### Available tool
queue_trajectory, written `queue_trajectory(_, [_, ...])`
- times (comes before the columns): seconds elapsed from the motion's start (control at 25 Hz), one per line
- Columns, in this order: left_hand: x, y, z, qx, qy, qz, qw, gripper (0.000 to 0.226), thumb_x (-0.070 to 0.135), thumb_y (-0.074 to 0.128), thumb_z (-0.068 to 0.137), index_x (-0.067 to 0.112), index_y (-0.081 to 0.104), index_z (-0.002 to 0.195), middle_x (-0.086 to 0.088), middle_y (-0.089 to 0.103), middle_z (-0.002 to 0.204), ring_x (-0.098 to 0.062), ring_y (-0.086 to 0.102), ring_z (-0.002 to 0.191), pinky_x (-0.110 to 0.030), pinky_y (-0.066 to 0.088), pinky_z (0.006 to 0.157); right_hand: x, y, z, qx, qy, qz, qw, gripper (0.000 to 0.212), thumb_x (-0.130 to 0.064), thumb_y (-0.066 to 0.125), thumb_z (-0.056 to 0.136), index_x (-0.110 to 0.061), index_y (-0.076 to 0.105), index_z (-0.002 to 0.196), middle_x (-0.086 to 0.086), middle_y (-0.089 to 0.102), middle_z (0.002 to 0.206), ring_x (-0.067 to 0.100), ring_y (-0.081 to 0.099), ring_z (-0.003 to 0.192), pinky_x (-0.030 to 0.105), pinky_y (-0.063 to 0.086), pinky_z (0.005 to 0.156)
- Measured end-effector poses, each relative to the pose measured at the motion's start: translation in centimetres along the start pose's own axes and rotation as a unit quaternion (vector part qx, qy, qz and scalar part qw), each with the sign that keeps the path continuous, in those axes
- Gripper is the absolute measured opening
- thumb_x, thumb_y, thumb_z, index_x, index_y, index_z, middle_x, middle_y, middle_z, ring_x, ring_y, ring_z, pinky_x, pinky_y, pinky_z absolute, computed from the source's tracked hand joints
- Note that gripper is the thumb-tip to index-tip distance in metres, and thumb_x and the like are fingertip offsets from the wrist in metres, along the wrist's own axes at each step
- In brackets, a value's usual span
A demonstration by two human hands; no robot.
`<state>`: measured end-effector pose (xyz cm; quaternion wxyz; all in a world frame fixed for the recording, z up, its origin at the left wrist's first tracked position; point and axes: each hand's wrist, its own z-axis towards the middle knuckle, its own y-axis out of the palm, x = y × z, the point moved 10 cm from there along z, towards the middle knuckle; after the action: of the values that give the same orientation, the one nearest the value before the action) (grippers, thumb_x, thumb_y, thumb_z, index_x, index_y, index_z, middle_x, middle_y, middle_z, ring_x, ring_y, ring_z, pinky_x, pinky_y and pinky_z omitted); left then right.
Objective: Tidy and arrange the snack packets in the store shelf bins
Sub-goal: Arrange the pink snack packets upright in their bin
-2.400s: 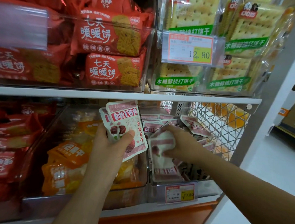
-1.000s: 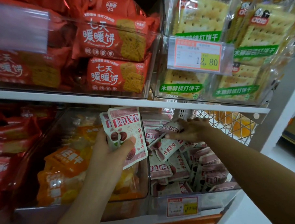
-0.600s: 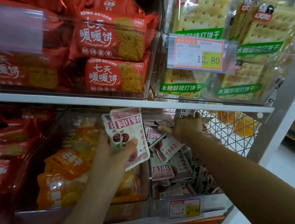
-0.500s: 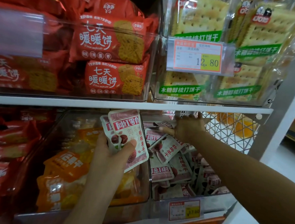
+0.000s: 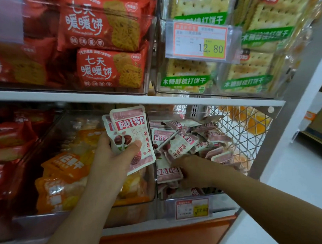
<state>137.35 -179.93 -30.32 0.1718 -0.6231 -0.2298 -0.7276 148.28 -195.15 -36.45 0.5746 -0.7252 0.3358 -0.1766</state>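
**Shelf unit**: two levels are showing. The upper level is carrying bins of red biscuit packs and crackers. The lower level is carrying orange packets at centre. At its right end, beside a wire panel, the clear bin is being worked on.

**Clear bin:** a heap of pink packets is lying in it every which way, some tilted, some flat. They are not yet standing in rows, so I am judging the tidying as partway at best.

**Left hand**: hovering in front of the orange packets and gripping a small stack of packets upright. The thumb is pressing across the front face, with the fingers behind.

**Right hand**: reaching low into the front of the clear bin, lying against an upside-down packet. The fingers are mostly hidden, so I cannot tell whether it is pinching that packet or only touching it.

**Handling (judgement):**
- The packets are looking light, soft and slightly puffy.
- The glossy film is likely sliding packet on packet.
- The flat sealed edges are looking like the safest place to pinch.
- Squeezing the middle is risking crushing the contents.
- The held stack is likely fanning out unless the thumb is pressing near its centre.
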Motion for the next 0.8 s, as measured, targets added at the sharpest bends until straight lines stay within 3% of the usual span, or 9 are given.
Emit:
queue_trajectory(0.08, [-0.2,0.0,0.0,0.002,-0.005,-0.006,1.0,0.037,0.016,0.068,0.082,0.03,0.055,0.113,0.013,0.066,0.107,-0.009,0.064,0.096,-0.025,0.05,0.07,0.2,0.2,1.1,0.029,0.01,-0.001,1.0,0.068,-0.029,0.074,0.076,-0.015,0.044,0.135,0.009,0.049,0.132,0.025,0.048,0.119,0.032,0.04,0.099])
queue_trajectory(0.16, [-0.3,-0.1,0.1,0.004,-0.006,-0.013,1.0,0.034,0.015,0.068,0.082,0.031,0.055,0.109,0.014,0.067,0.104,-0.01,0.065,0.095,-0.026,0.05,0.069,0.3,-0.1,1.7,0.065,0.017,-0.01,0.998,0.056,-0.022,0.073,0.076,-0.013,0.054,0.128,0.01,0.054,0.126,0.026,0.052,0.115,0.035,0.044,0.097])
queue_trajectory(0.24, [-0.2,-0.2,0.2,0.003,-0.005,-0.015,1.0,0.033,0.016,0.069,0.081,0.03,0.057,0.108,0.014,0.067,0.103,-0.011,0.065,0.096,-0.027,0.05,0.069,-0.1,-1.1,1.6,0.109,0.0,-0.009,0.994,0.02,-0.013,0.063,0.079,-0.011,0.069,0.097,0.011,0.066,0.099,0.026,0.061,0.092,0.035,0.051,0.08])
queue_trajectory(0.28, [-0.2,-0.2,0.3,0.002,-0.005,-0.015,1.0,0.033,0.016,0.069,0.081,0.029,0.057,0.11,0.013,0.067,0.105,-0.012,0.064,0.097,-0.028,0.051,0.071,0.0,-1.4,1.4,0.122,-0.005,-0.012,0.992,0.011,-0.009,0.058,0.079,-0.011,0.068,0.079,0.01,0.065,0.083,0.024,0.06,0.077,0.032,0.049,0.069])
queue_trajectory(0.36, [-0.3,-0.2,0.4,0.001,-0.007,-0.019,1.0,0.035,0.015,0.069,0.081,0.028,0.057,0.112,0.011,0.068,0.107,-0.014,0.065,0.098,-0.032,0.053,0.074,0.1,-2.9,0.7,0.154,-0.006,-0.014,0.988,0.022,-0.005,0.05,0.081,-0.014,0.054,0.062,0.005,0.057,0.068,0.02,0.051,0.063,0.027,0.04,0.061])
queue_trajectory(0.52, [-0.1,-0.3,0.2,0.003,-0.004,-0.019,1.0,0.037,0.015,0.069,0.081,0.027,0.057,0.114,0.01,0.068,0.108,-0.015,0.065,0.099,-0.034,0.054,0.077,1.0,-6.3,-1.4,0.219,0.006,0.149,0.964,0.019,-0.006,0.052,0.089,-0.015,0.062,0.077,-0.008,0.059,0.074,-0.003,0.052,0.063,0.005,0.038,0.059])
queue_trajectory(0.6, [0.0,-0.4,0.0,0.002,-0.005,-0.016,1.0,0.038,0.015,0.069,0.081,0.027,0.057,0.115,0.009,0.067,0.11,-0.016,0.065,0.1,-0.035,0.054,0.077,0.5,-5.4,-1.6,0.156,0.007,0.227,0.961,0.012,-0.007,0.059,0.088,-0.012,0.069,0.086,-0.013,0.063,0.078,-0.005,0.057,0.069,0.002,0.04,0.063])
queue_trajectory(0.72, [0.3,-0.4,-0.3,0.001,-0.002,-0.017,1.0,0.038,0.015,0.068,0.082,0.026,0.057,0.116,0.009,0.067,0.108,-0.014,0.065,0.098,-0.031,0.053,0.073,-0.8,-3.9,-2.0,0.077,-0.011,0.134,0.988,0.019,-0.004,0.06,0.085,-0.009,0.07,0.1,-0.005,0.069,0.095,0.007,0.063,0.085,0.004,0.042,0.069])
queue_trajectory(0.8, [0.5,-0.5,-0.2,0.0,0.003,-0.018,1.0,0.038,0.015,0.068,0.082,0.025,0.057,0.116,0.011,0.068,0.106,-0.01,0.066,0.095,-0.025,0.051,0.068,-0.6,-3.3,-2.7,0.02,0.011,0.047,0.999,0.017,-0.012,0.059,0.086,-0.009,0.07,0.099,0.002,0.069,0.102,0.015,0.063,0.094,0.015,0.045,0.075])
